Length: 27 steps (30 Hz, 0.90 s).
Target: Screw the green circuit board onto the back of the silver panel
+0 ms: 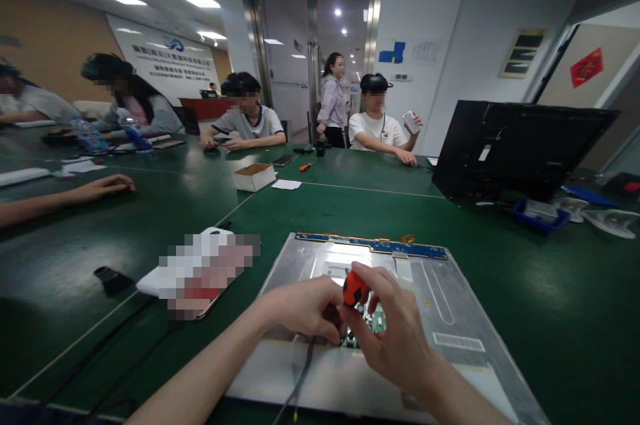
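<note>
Green tabletop (190, 191), silver metal panel (467, 308) at lower center.
Right hand (403, 328) pinches an orange-and-black tool handle (353, 289) over the green circuit board (380, 323), lower center; left hand (303, 305) (half curled, its grip hidden) is just left.

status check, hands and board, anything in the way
Right hand gripping orange screwdriver over circuit board. Left hand close beside it, grip unclear. Board on metal panel. Black cable crosses panel's near edge.
</note>
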Available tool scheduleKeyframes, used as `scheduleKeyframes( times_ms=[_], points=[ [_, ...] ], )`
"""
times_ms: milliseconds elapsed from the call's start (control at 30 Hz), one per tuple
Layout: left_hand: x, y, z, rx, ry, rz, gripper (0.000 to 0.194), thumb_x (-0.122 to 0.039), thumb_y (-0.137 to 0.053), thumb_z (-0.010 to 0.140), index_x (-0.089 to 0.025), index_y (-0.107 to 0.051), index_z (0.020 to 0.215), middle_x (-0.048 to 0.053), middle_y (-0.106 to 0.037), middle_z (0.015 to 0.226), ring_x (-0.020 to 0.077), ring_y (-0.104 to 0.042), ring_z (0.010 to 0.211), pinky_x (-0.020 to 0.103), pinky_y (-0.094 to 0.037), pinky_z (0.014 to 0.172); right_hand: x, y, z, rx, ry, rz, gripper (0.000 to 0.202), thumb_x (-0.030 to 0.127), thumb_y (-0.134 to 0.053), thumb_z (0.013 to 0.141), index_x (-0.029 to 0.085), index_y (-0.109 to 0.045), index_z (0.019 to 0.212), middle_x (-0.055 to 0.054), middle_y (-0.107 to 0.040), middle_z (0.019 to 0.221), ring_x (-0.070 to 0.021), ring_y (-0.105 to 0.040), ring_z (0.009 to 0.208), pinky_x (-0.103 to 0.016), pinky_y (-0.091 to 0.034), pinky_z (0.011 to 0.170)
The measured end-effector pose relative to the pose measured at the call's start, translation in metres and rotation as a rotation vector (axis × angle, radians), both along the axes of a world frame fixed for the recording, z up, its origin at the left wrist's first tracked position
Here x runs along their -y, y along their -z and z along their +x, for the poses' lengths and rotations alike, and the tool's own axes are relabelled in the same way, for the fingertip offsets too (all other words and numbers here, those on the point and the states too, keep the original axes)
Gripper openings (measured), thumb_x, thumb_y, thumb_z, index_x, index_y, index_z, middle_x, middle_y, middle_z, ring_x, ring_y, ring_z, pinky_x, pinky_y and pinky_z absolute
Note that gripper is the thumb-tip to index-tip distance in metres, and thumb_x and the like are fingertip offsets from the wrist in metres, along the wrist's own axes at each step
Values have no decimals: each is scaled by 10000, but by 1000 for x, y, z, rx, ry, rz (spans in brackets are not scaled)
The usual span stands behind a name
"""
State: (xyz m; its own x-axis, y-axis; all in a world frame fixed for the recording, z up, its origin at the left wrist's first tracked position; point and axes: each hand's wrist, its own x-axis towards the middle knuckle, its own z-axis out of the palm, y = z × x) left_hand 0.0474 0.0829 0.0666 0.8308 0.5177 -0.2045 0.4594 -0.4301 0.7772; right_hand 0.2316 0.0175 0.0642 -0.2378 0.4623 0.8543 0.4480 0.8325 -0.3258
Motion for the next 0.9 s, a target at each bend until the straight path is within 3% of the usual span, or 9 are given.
scheduleKeyframes(
  times_ms=[533,900],
  points=[
    [-1,2,-1,-38,1,45,134,-130,-724,704,-163,-658,816,-34,-600,708,142,-544,647,232,-428,600,-1,-3,0,-30,-7,28,390,228,-546,967,217,-445,1343,-40,-659,870,-165,-615,685,-271,-518,536],
    [-1,-5,3,-25,23,24,134,-112,-732,677,-162,-641,761,-42,-596,699,137,-549,640,228,-414,584,1,-2,0,-29,7,30,411,213,-535,956,211,-437,1355,-50,-676,885,-172,-626,675,-290,-540,549]
  ],
)
